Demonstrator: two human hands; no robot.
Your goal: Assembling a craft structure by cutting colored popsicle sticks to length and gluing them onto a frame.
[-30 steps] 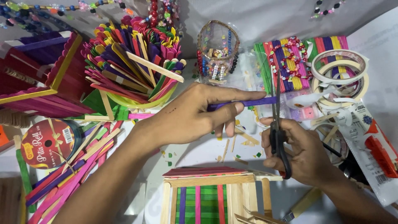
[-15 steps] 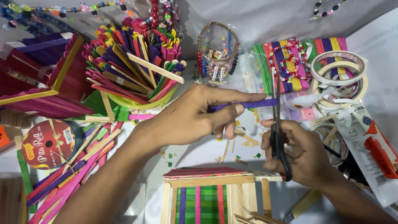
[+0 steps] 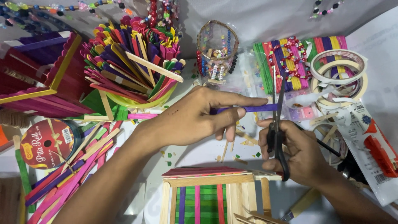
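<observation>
Left hand (image 3: pixel 195 120) pinching purple stick (image 3: pixel 248 109); right hand (image 3: pixel 290 151) gripping scissors (image 3: pixel 277 124), blades straddling stick just beyond left fingertip. Keeping stick level, blades square should give a clean cut.

A yellow bowl (image 3: pixel 137 99) crammed with coloured craft sticks stands far left. Tape rolls (image 3: pixel 338 72) lie far right, a beaded basket (image 3: pixel 215 49) between them, a ribbon spool (image 3: pixel 47 143) near left.

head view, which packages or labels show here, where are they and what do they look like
Ribbon spool: far left, round, dark red face with a gold bow picture and a small white barcode patch.
Plastic packet: right edge beside the right hand, long, clear and white with a red part inside, blue round mark, barcode.
</observation>
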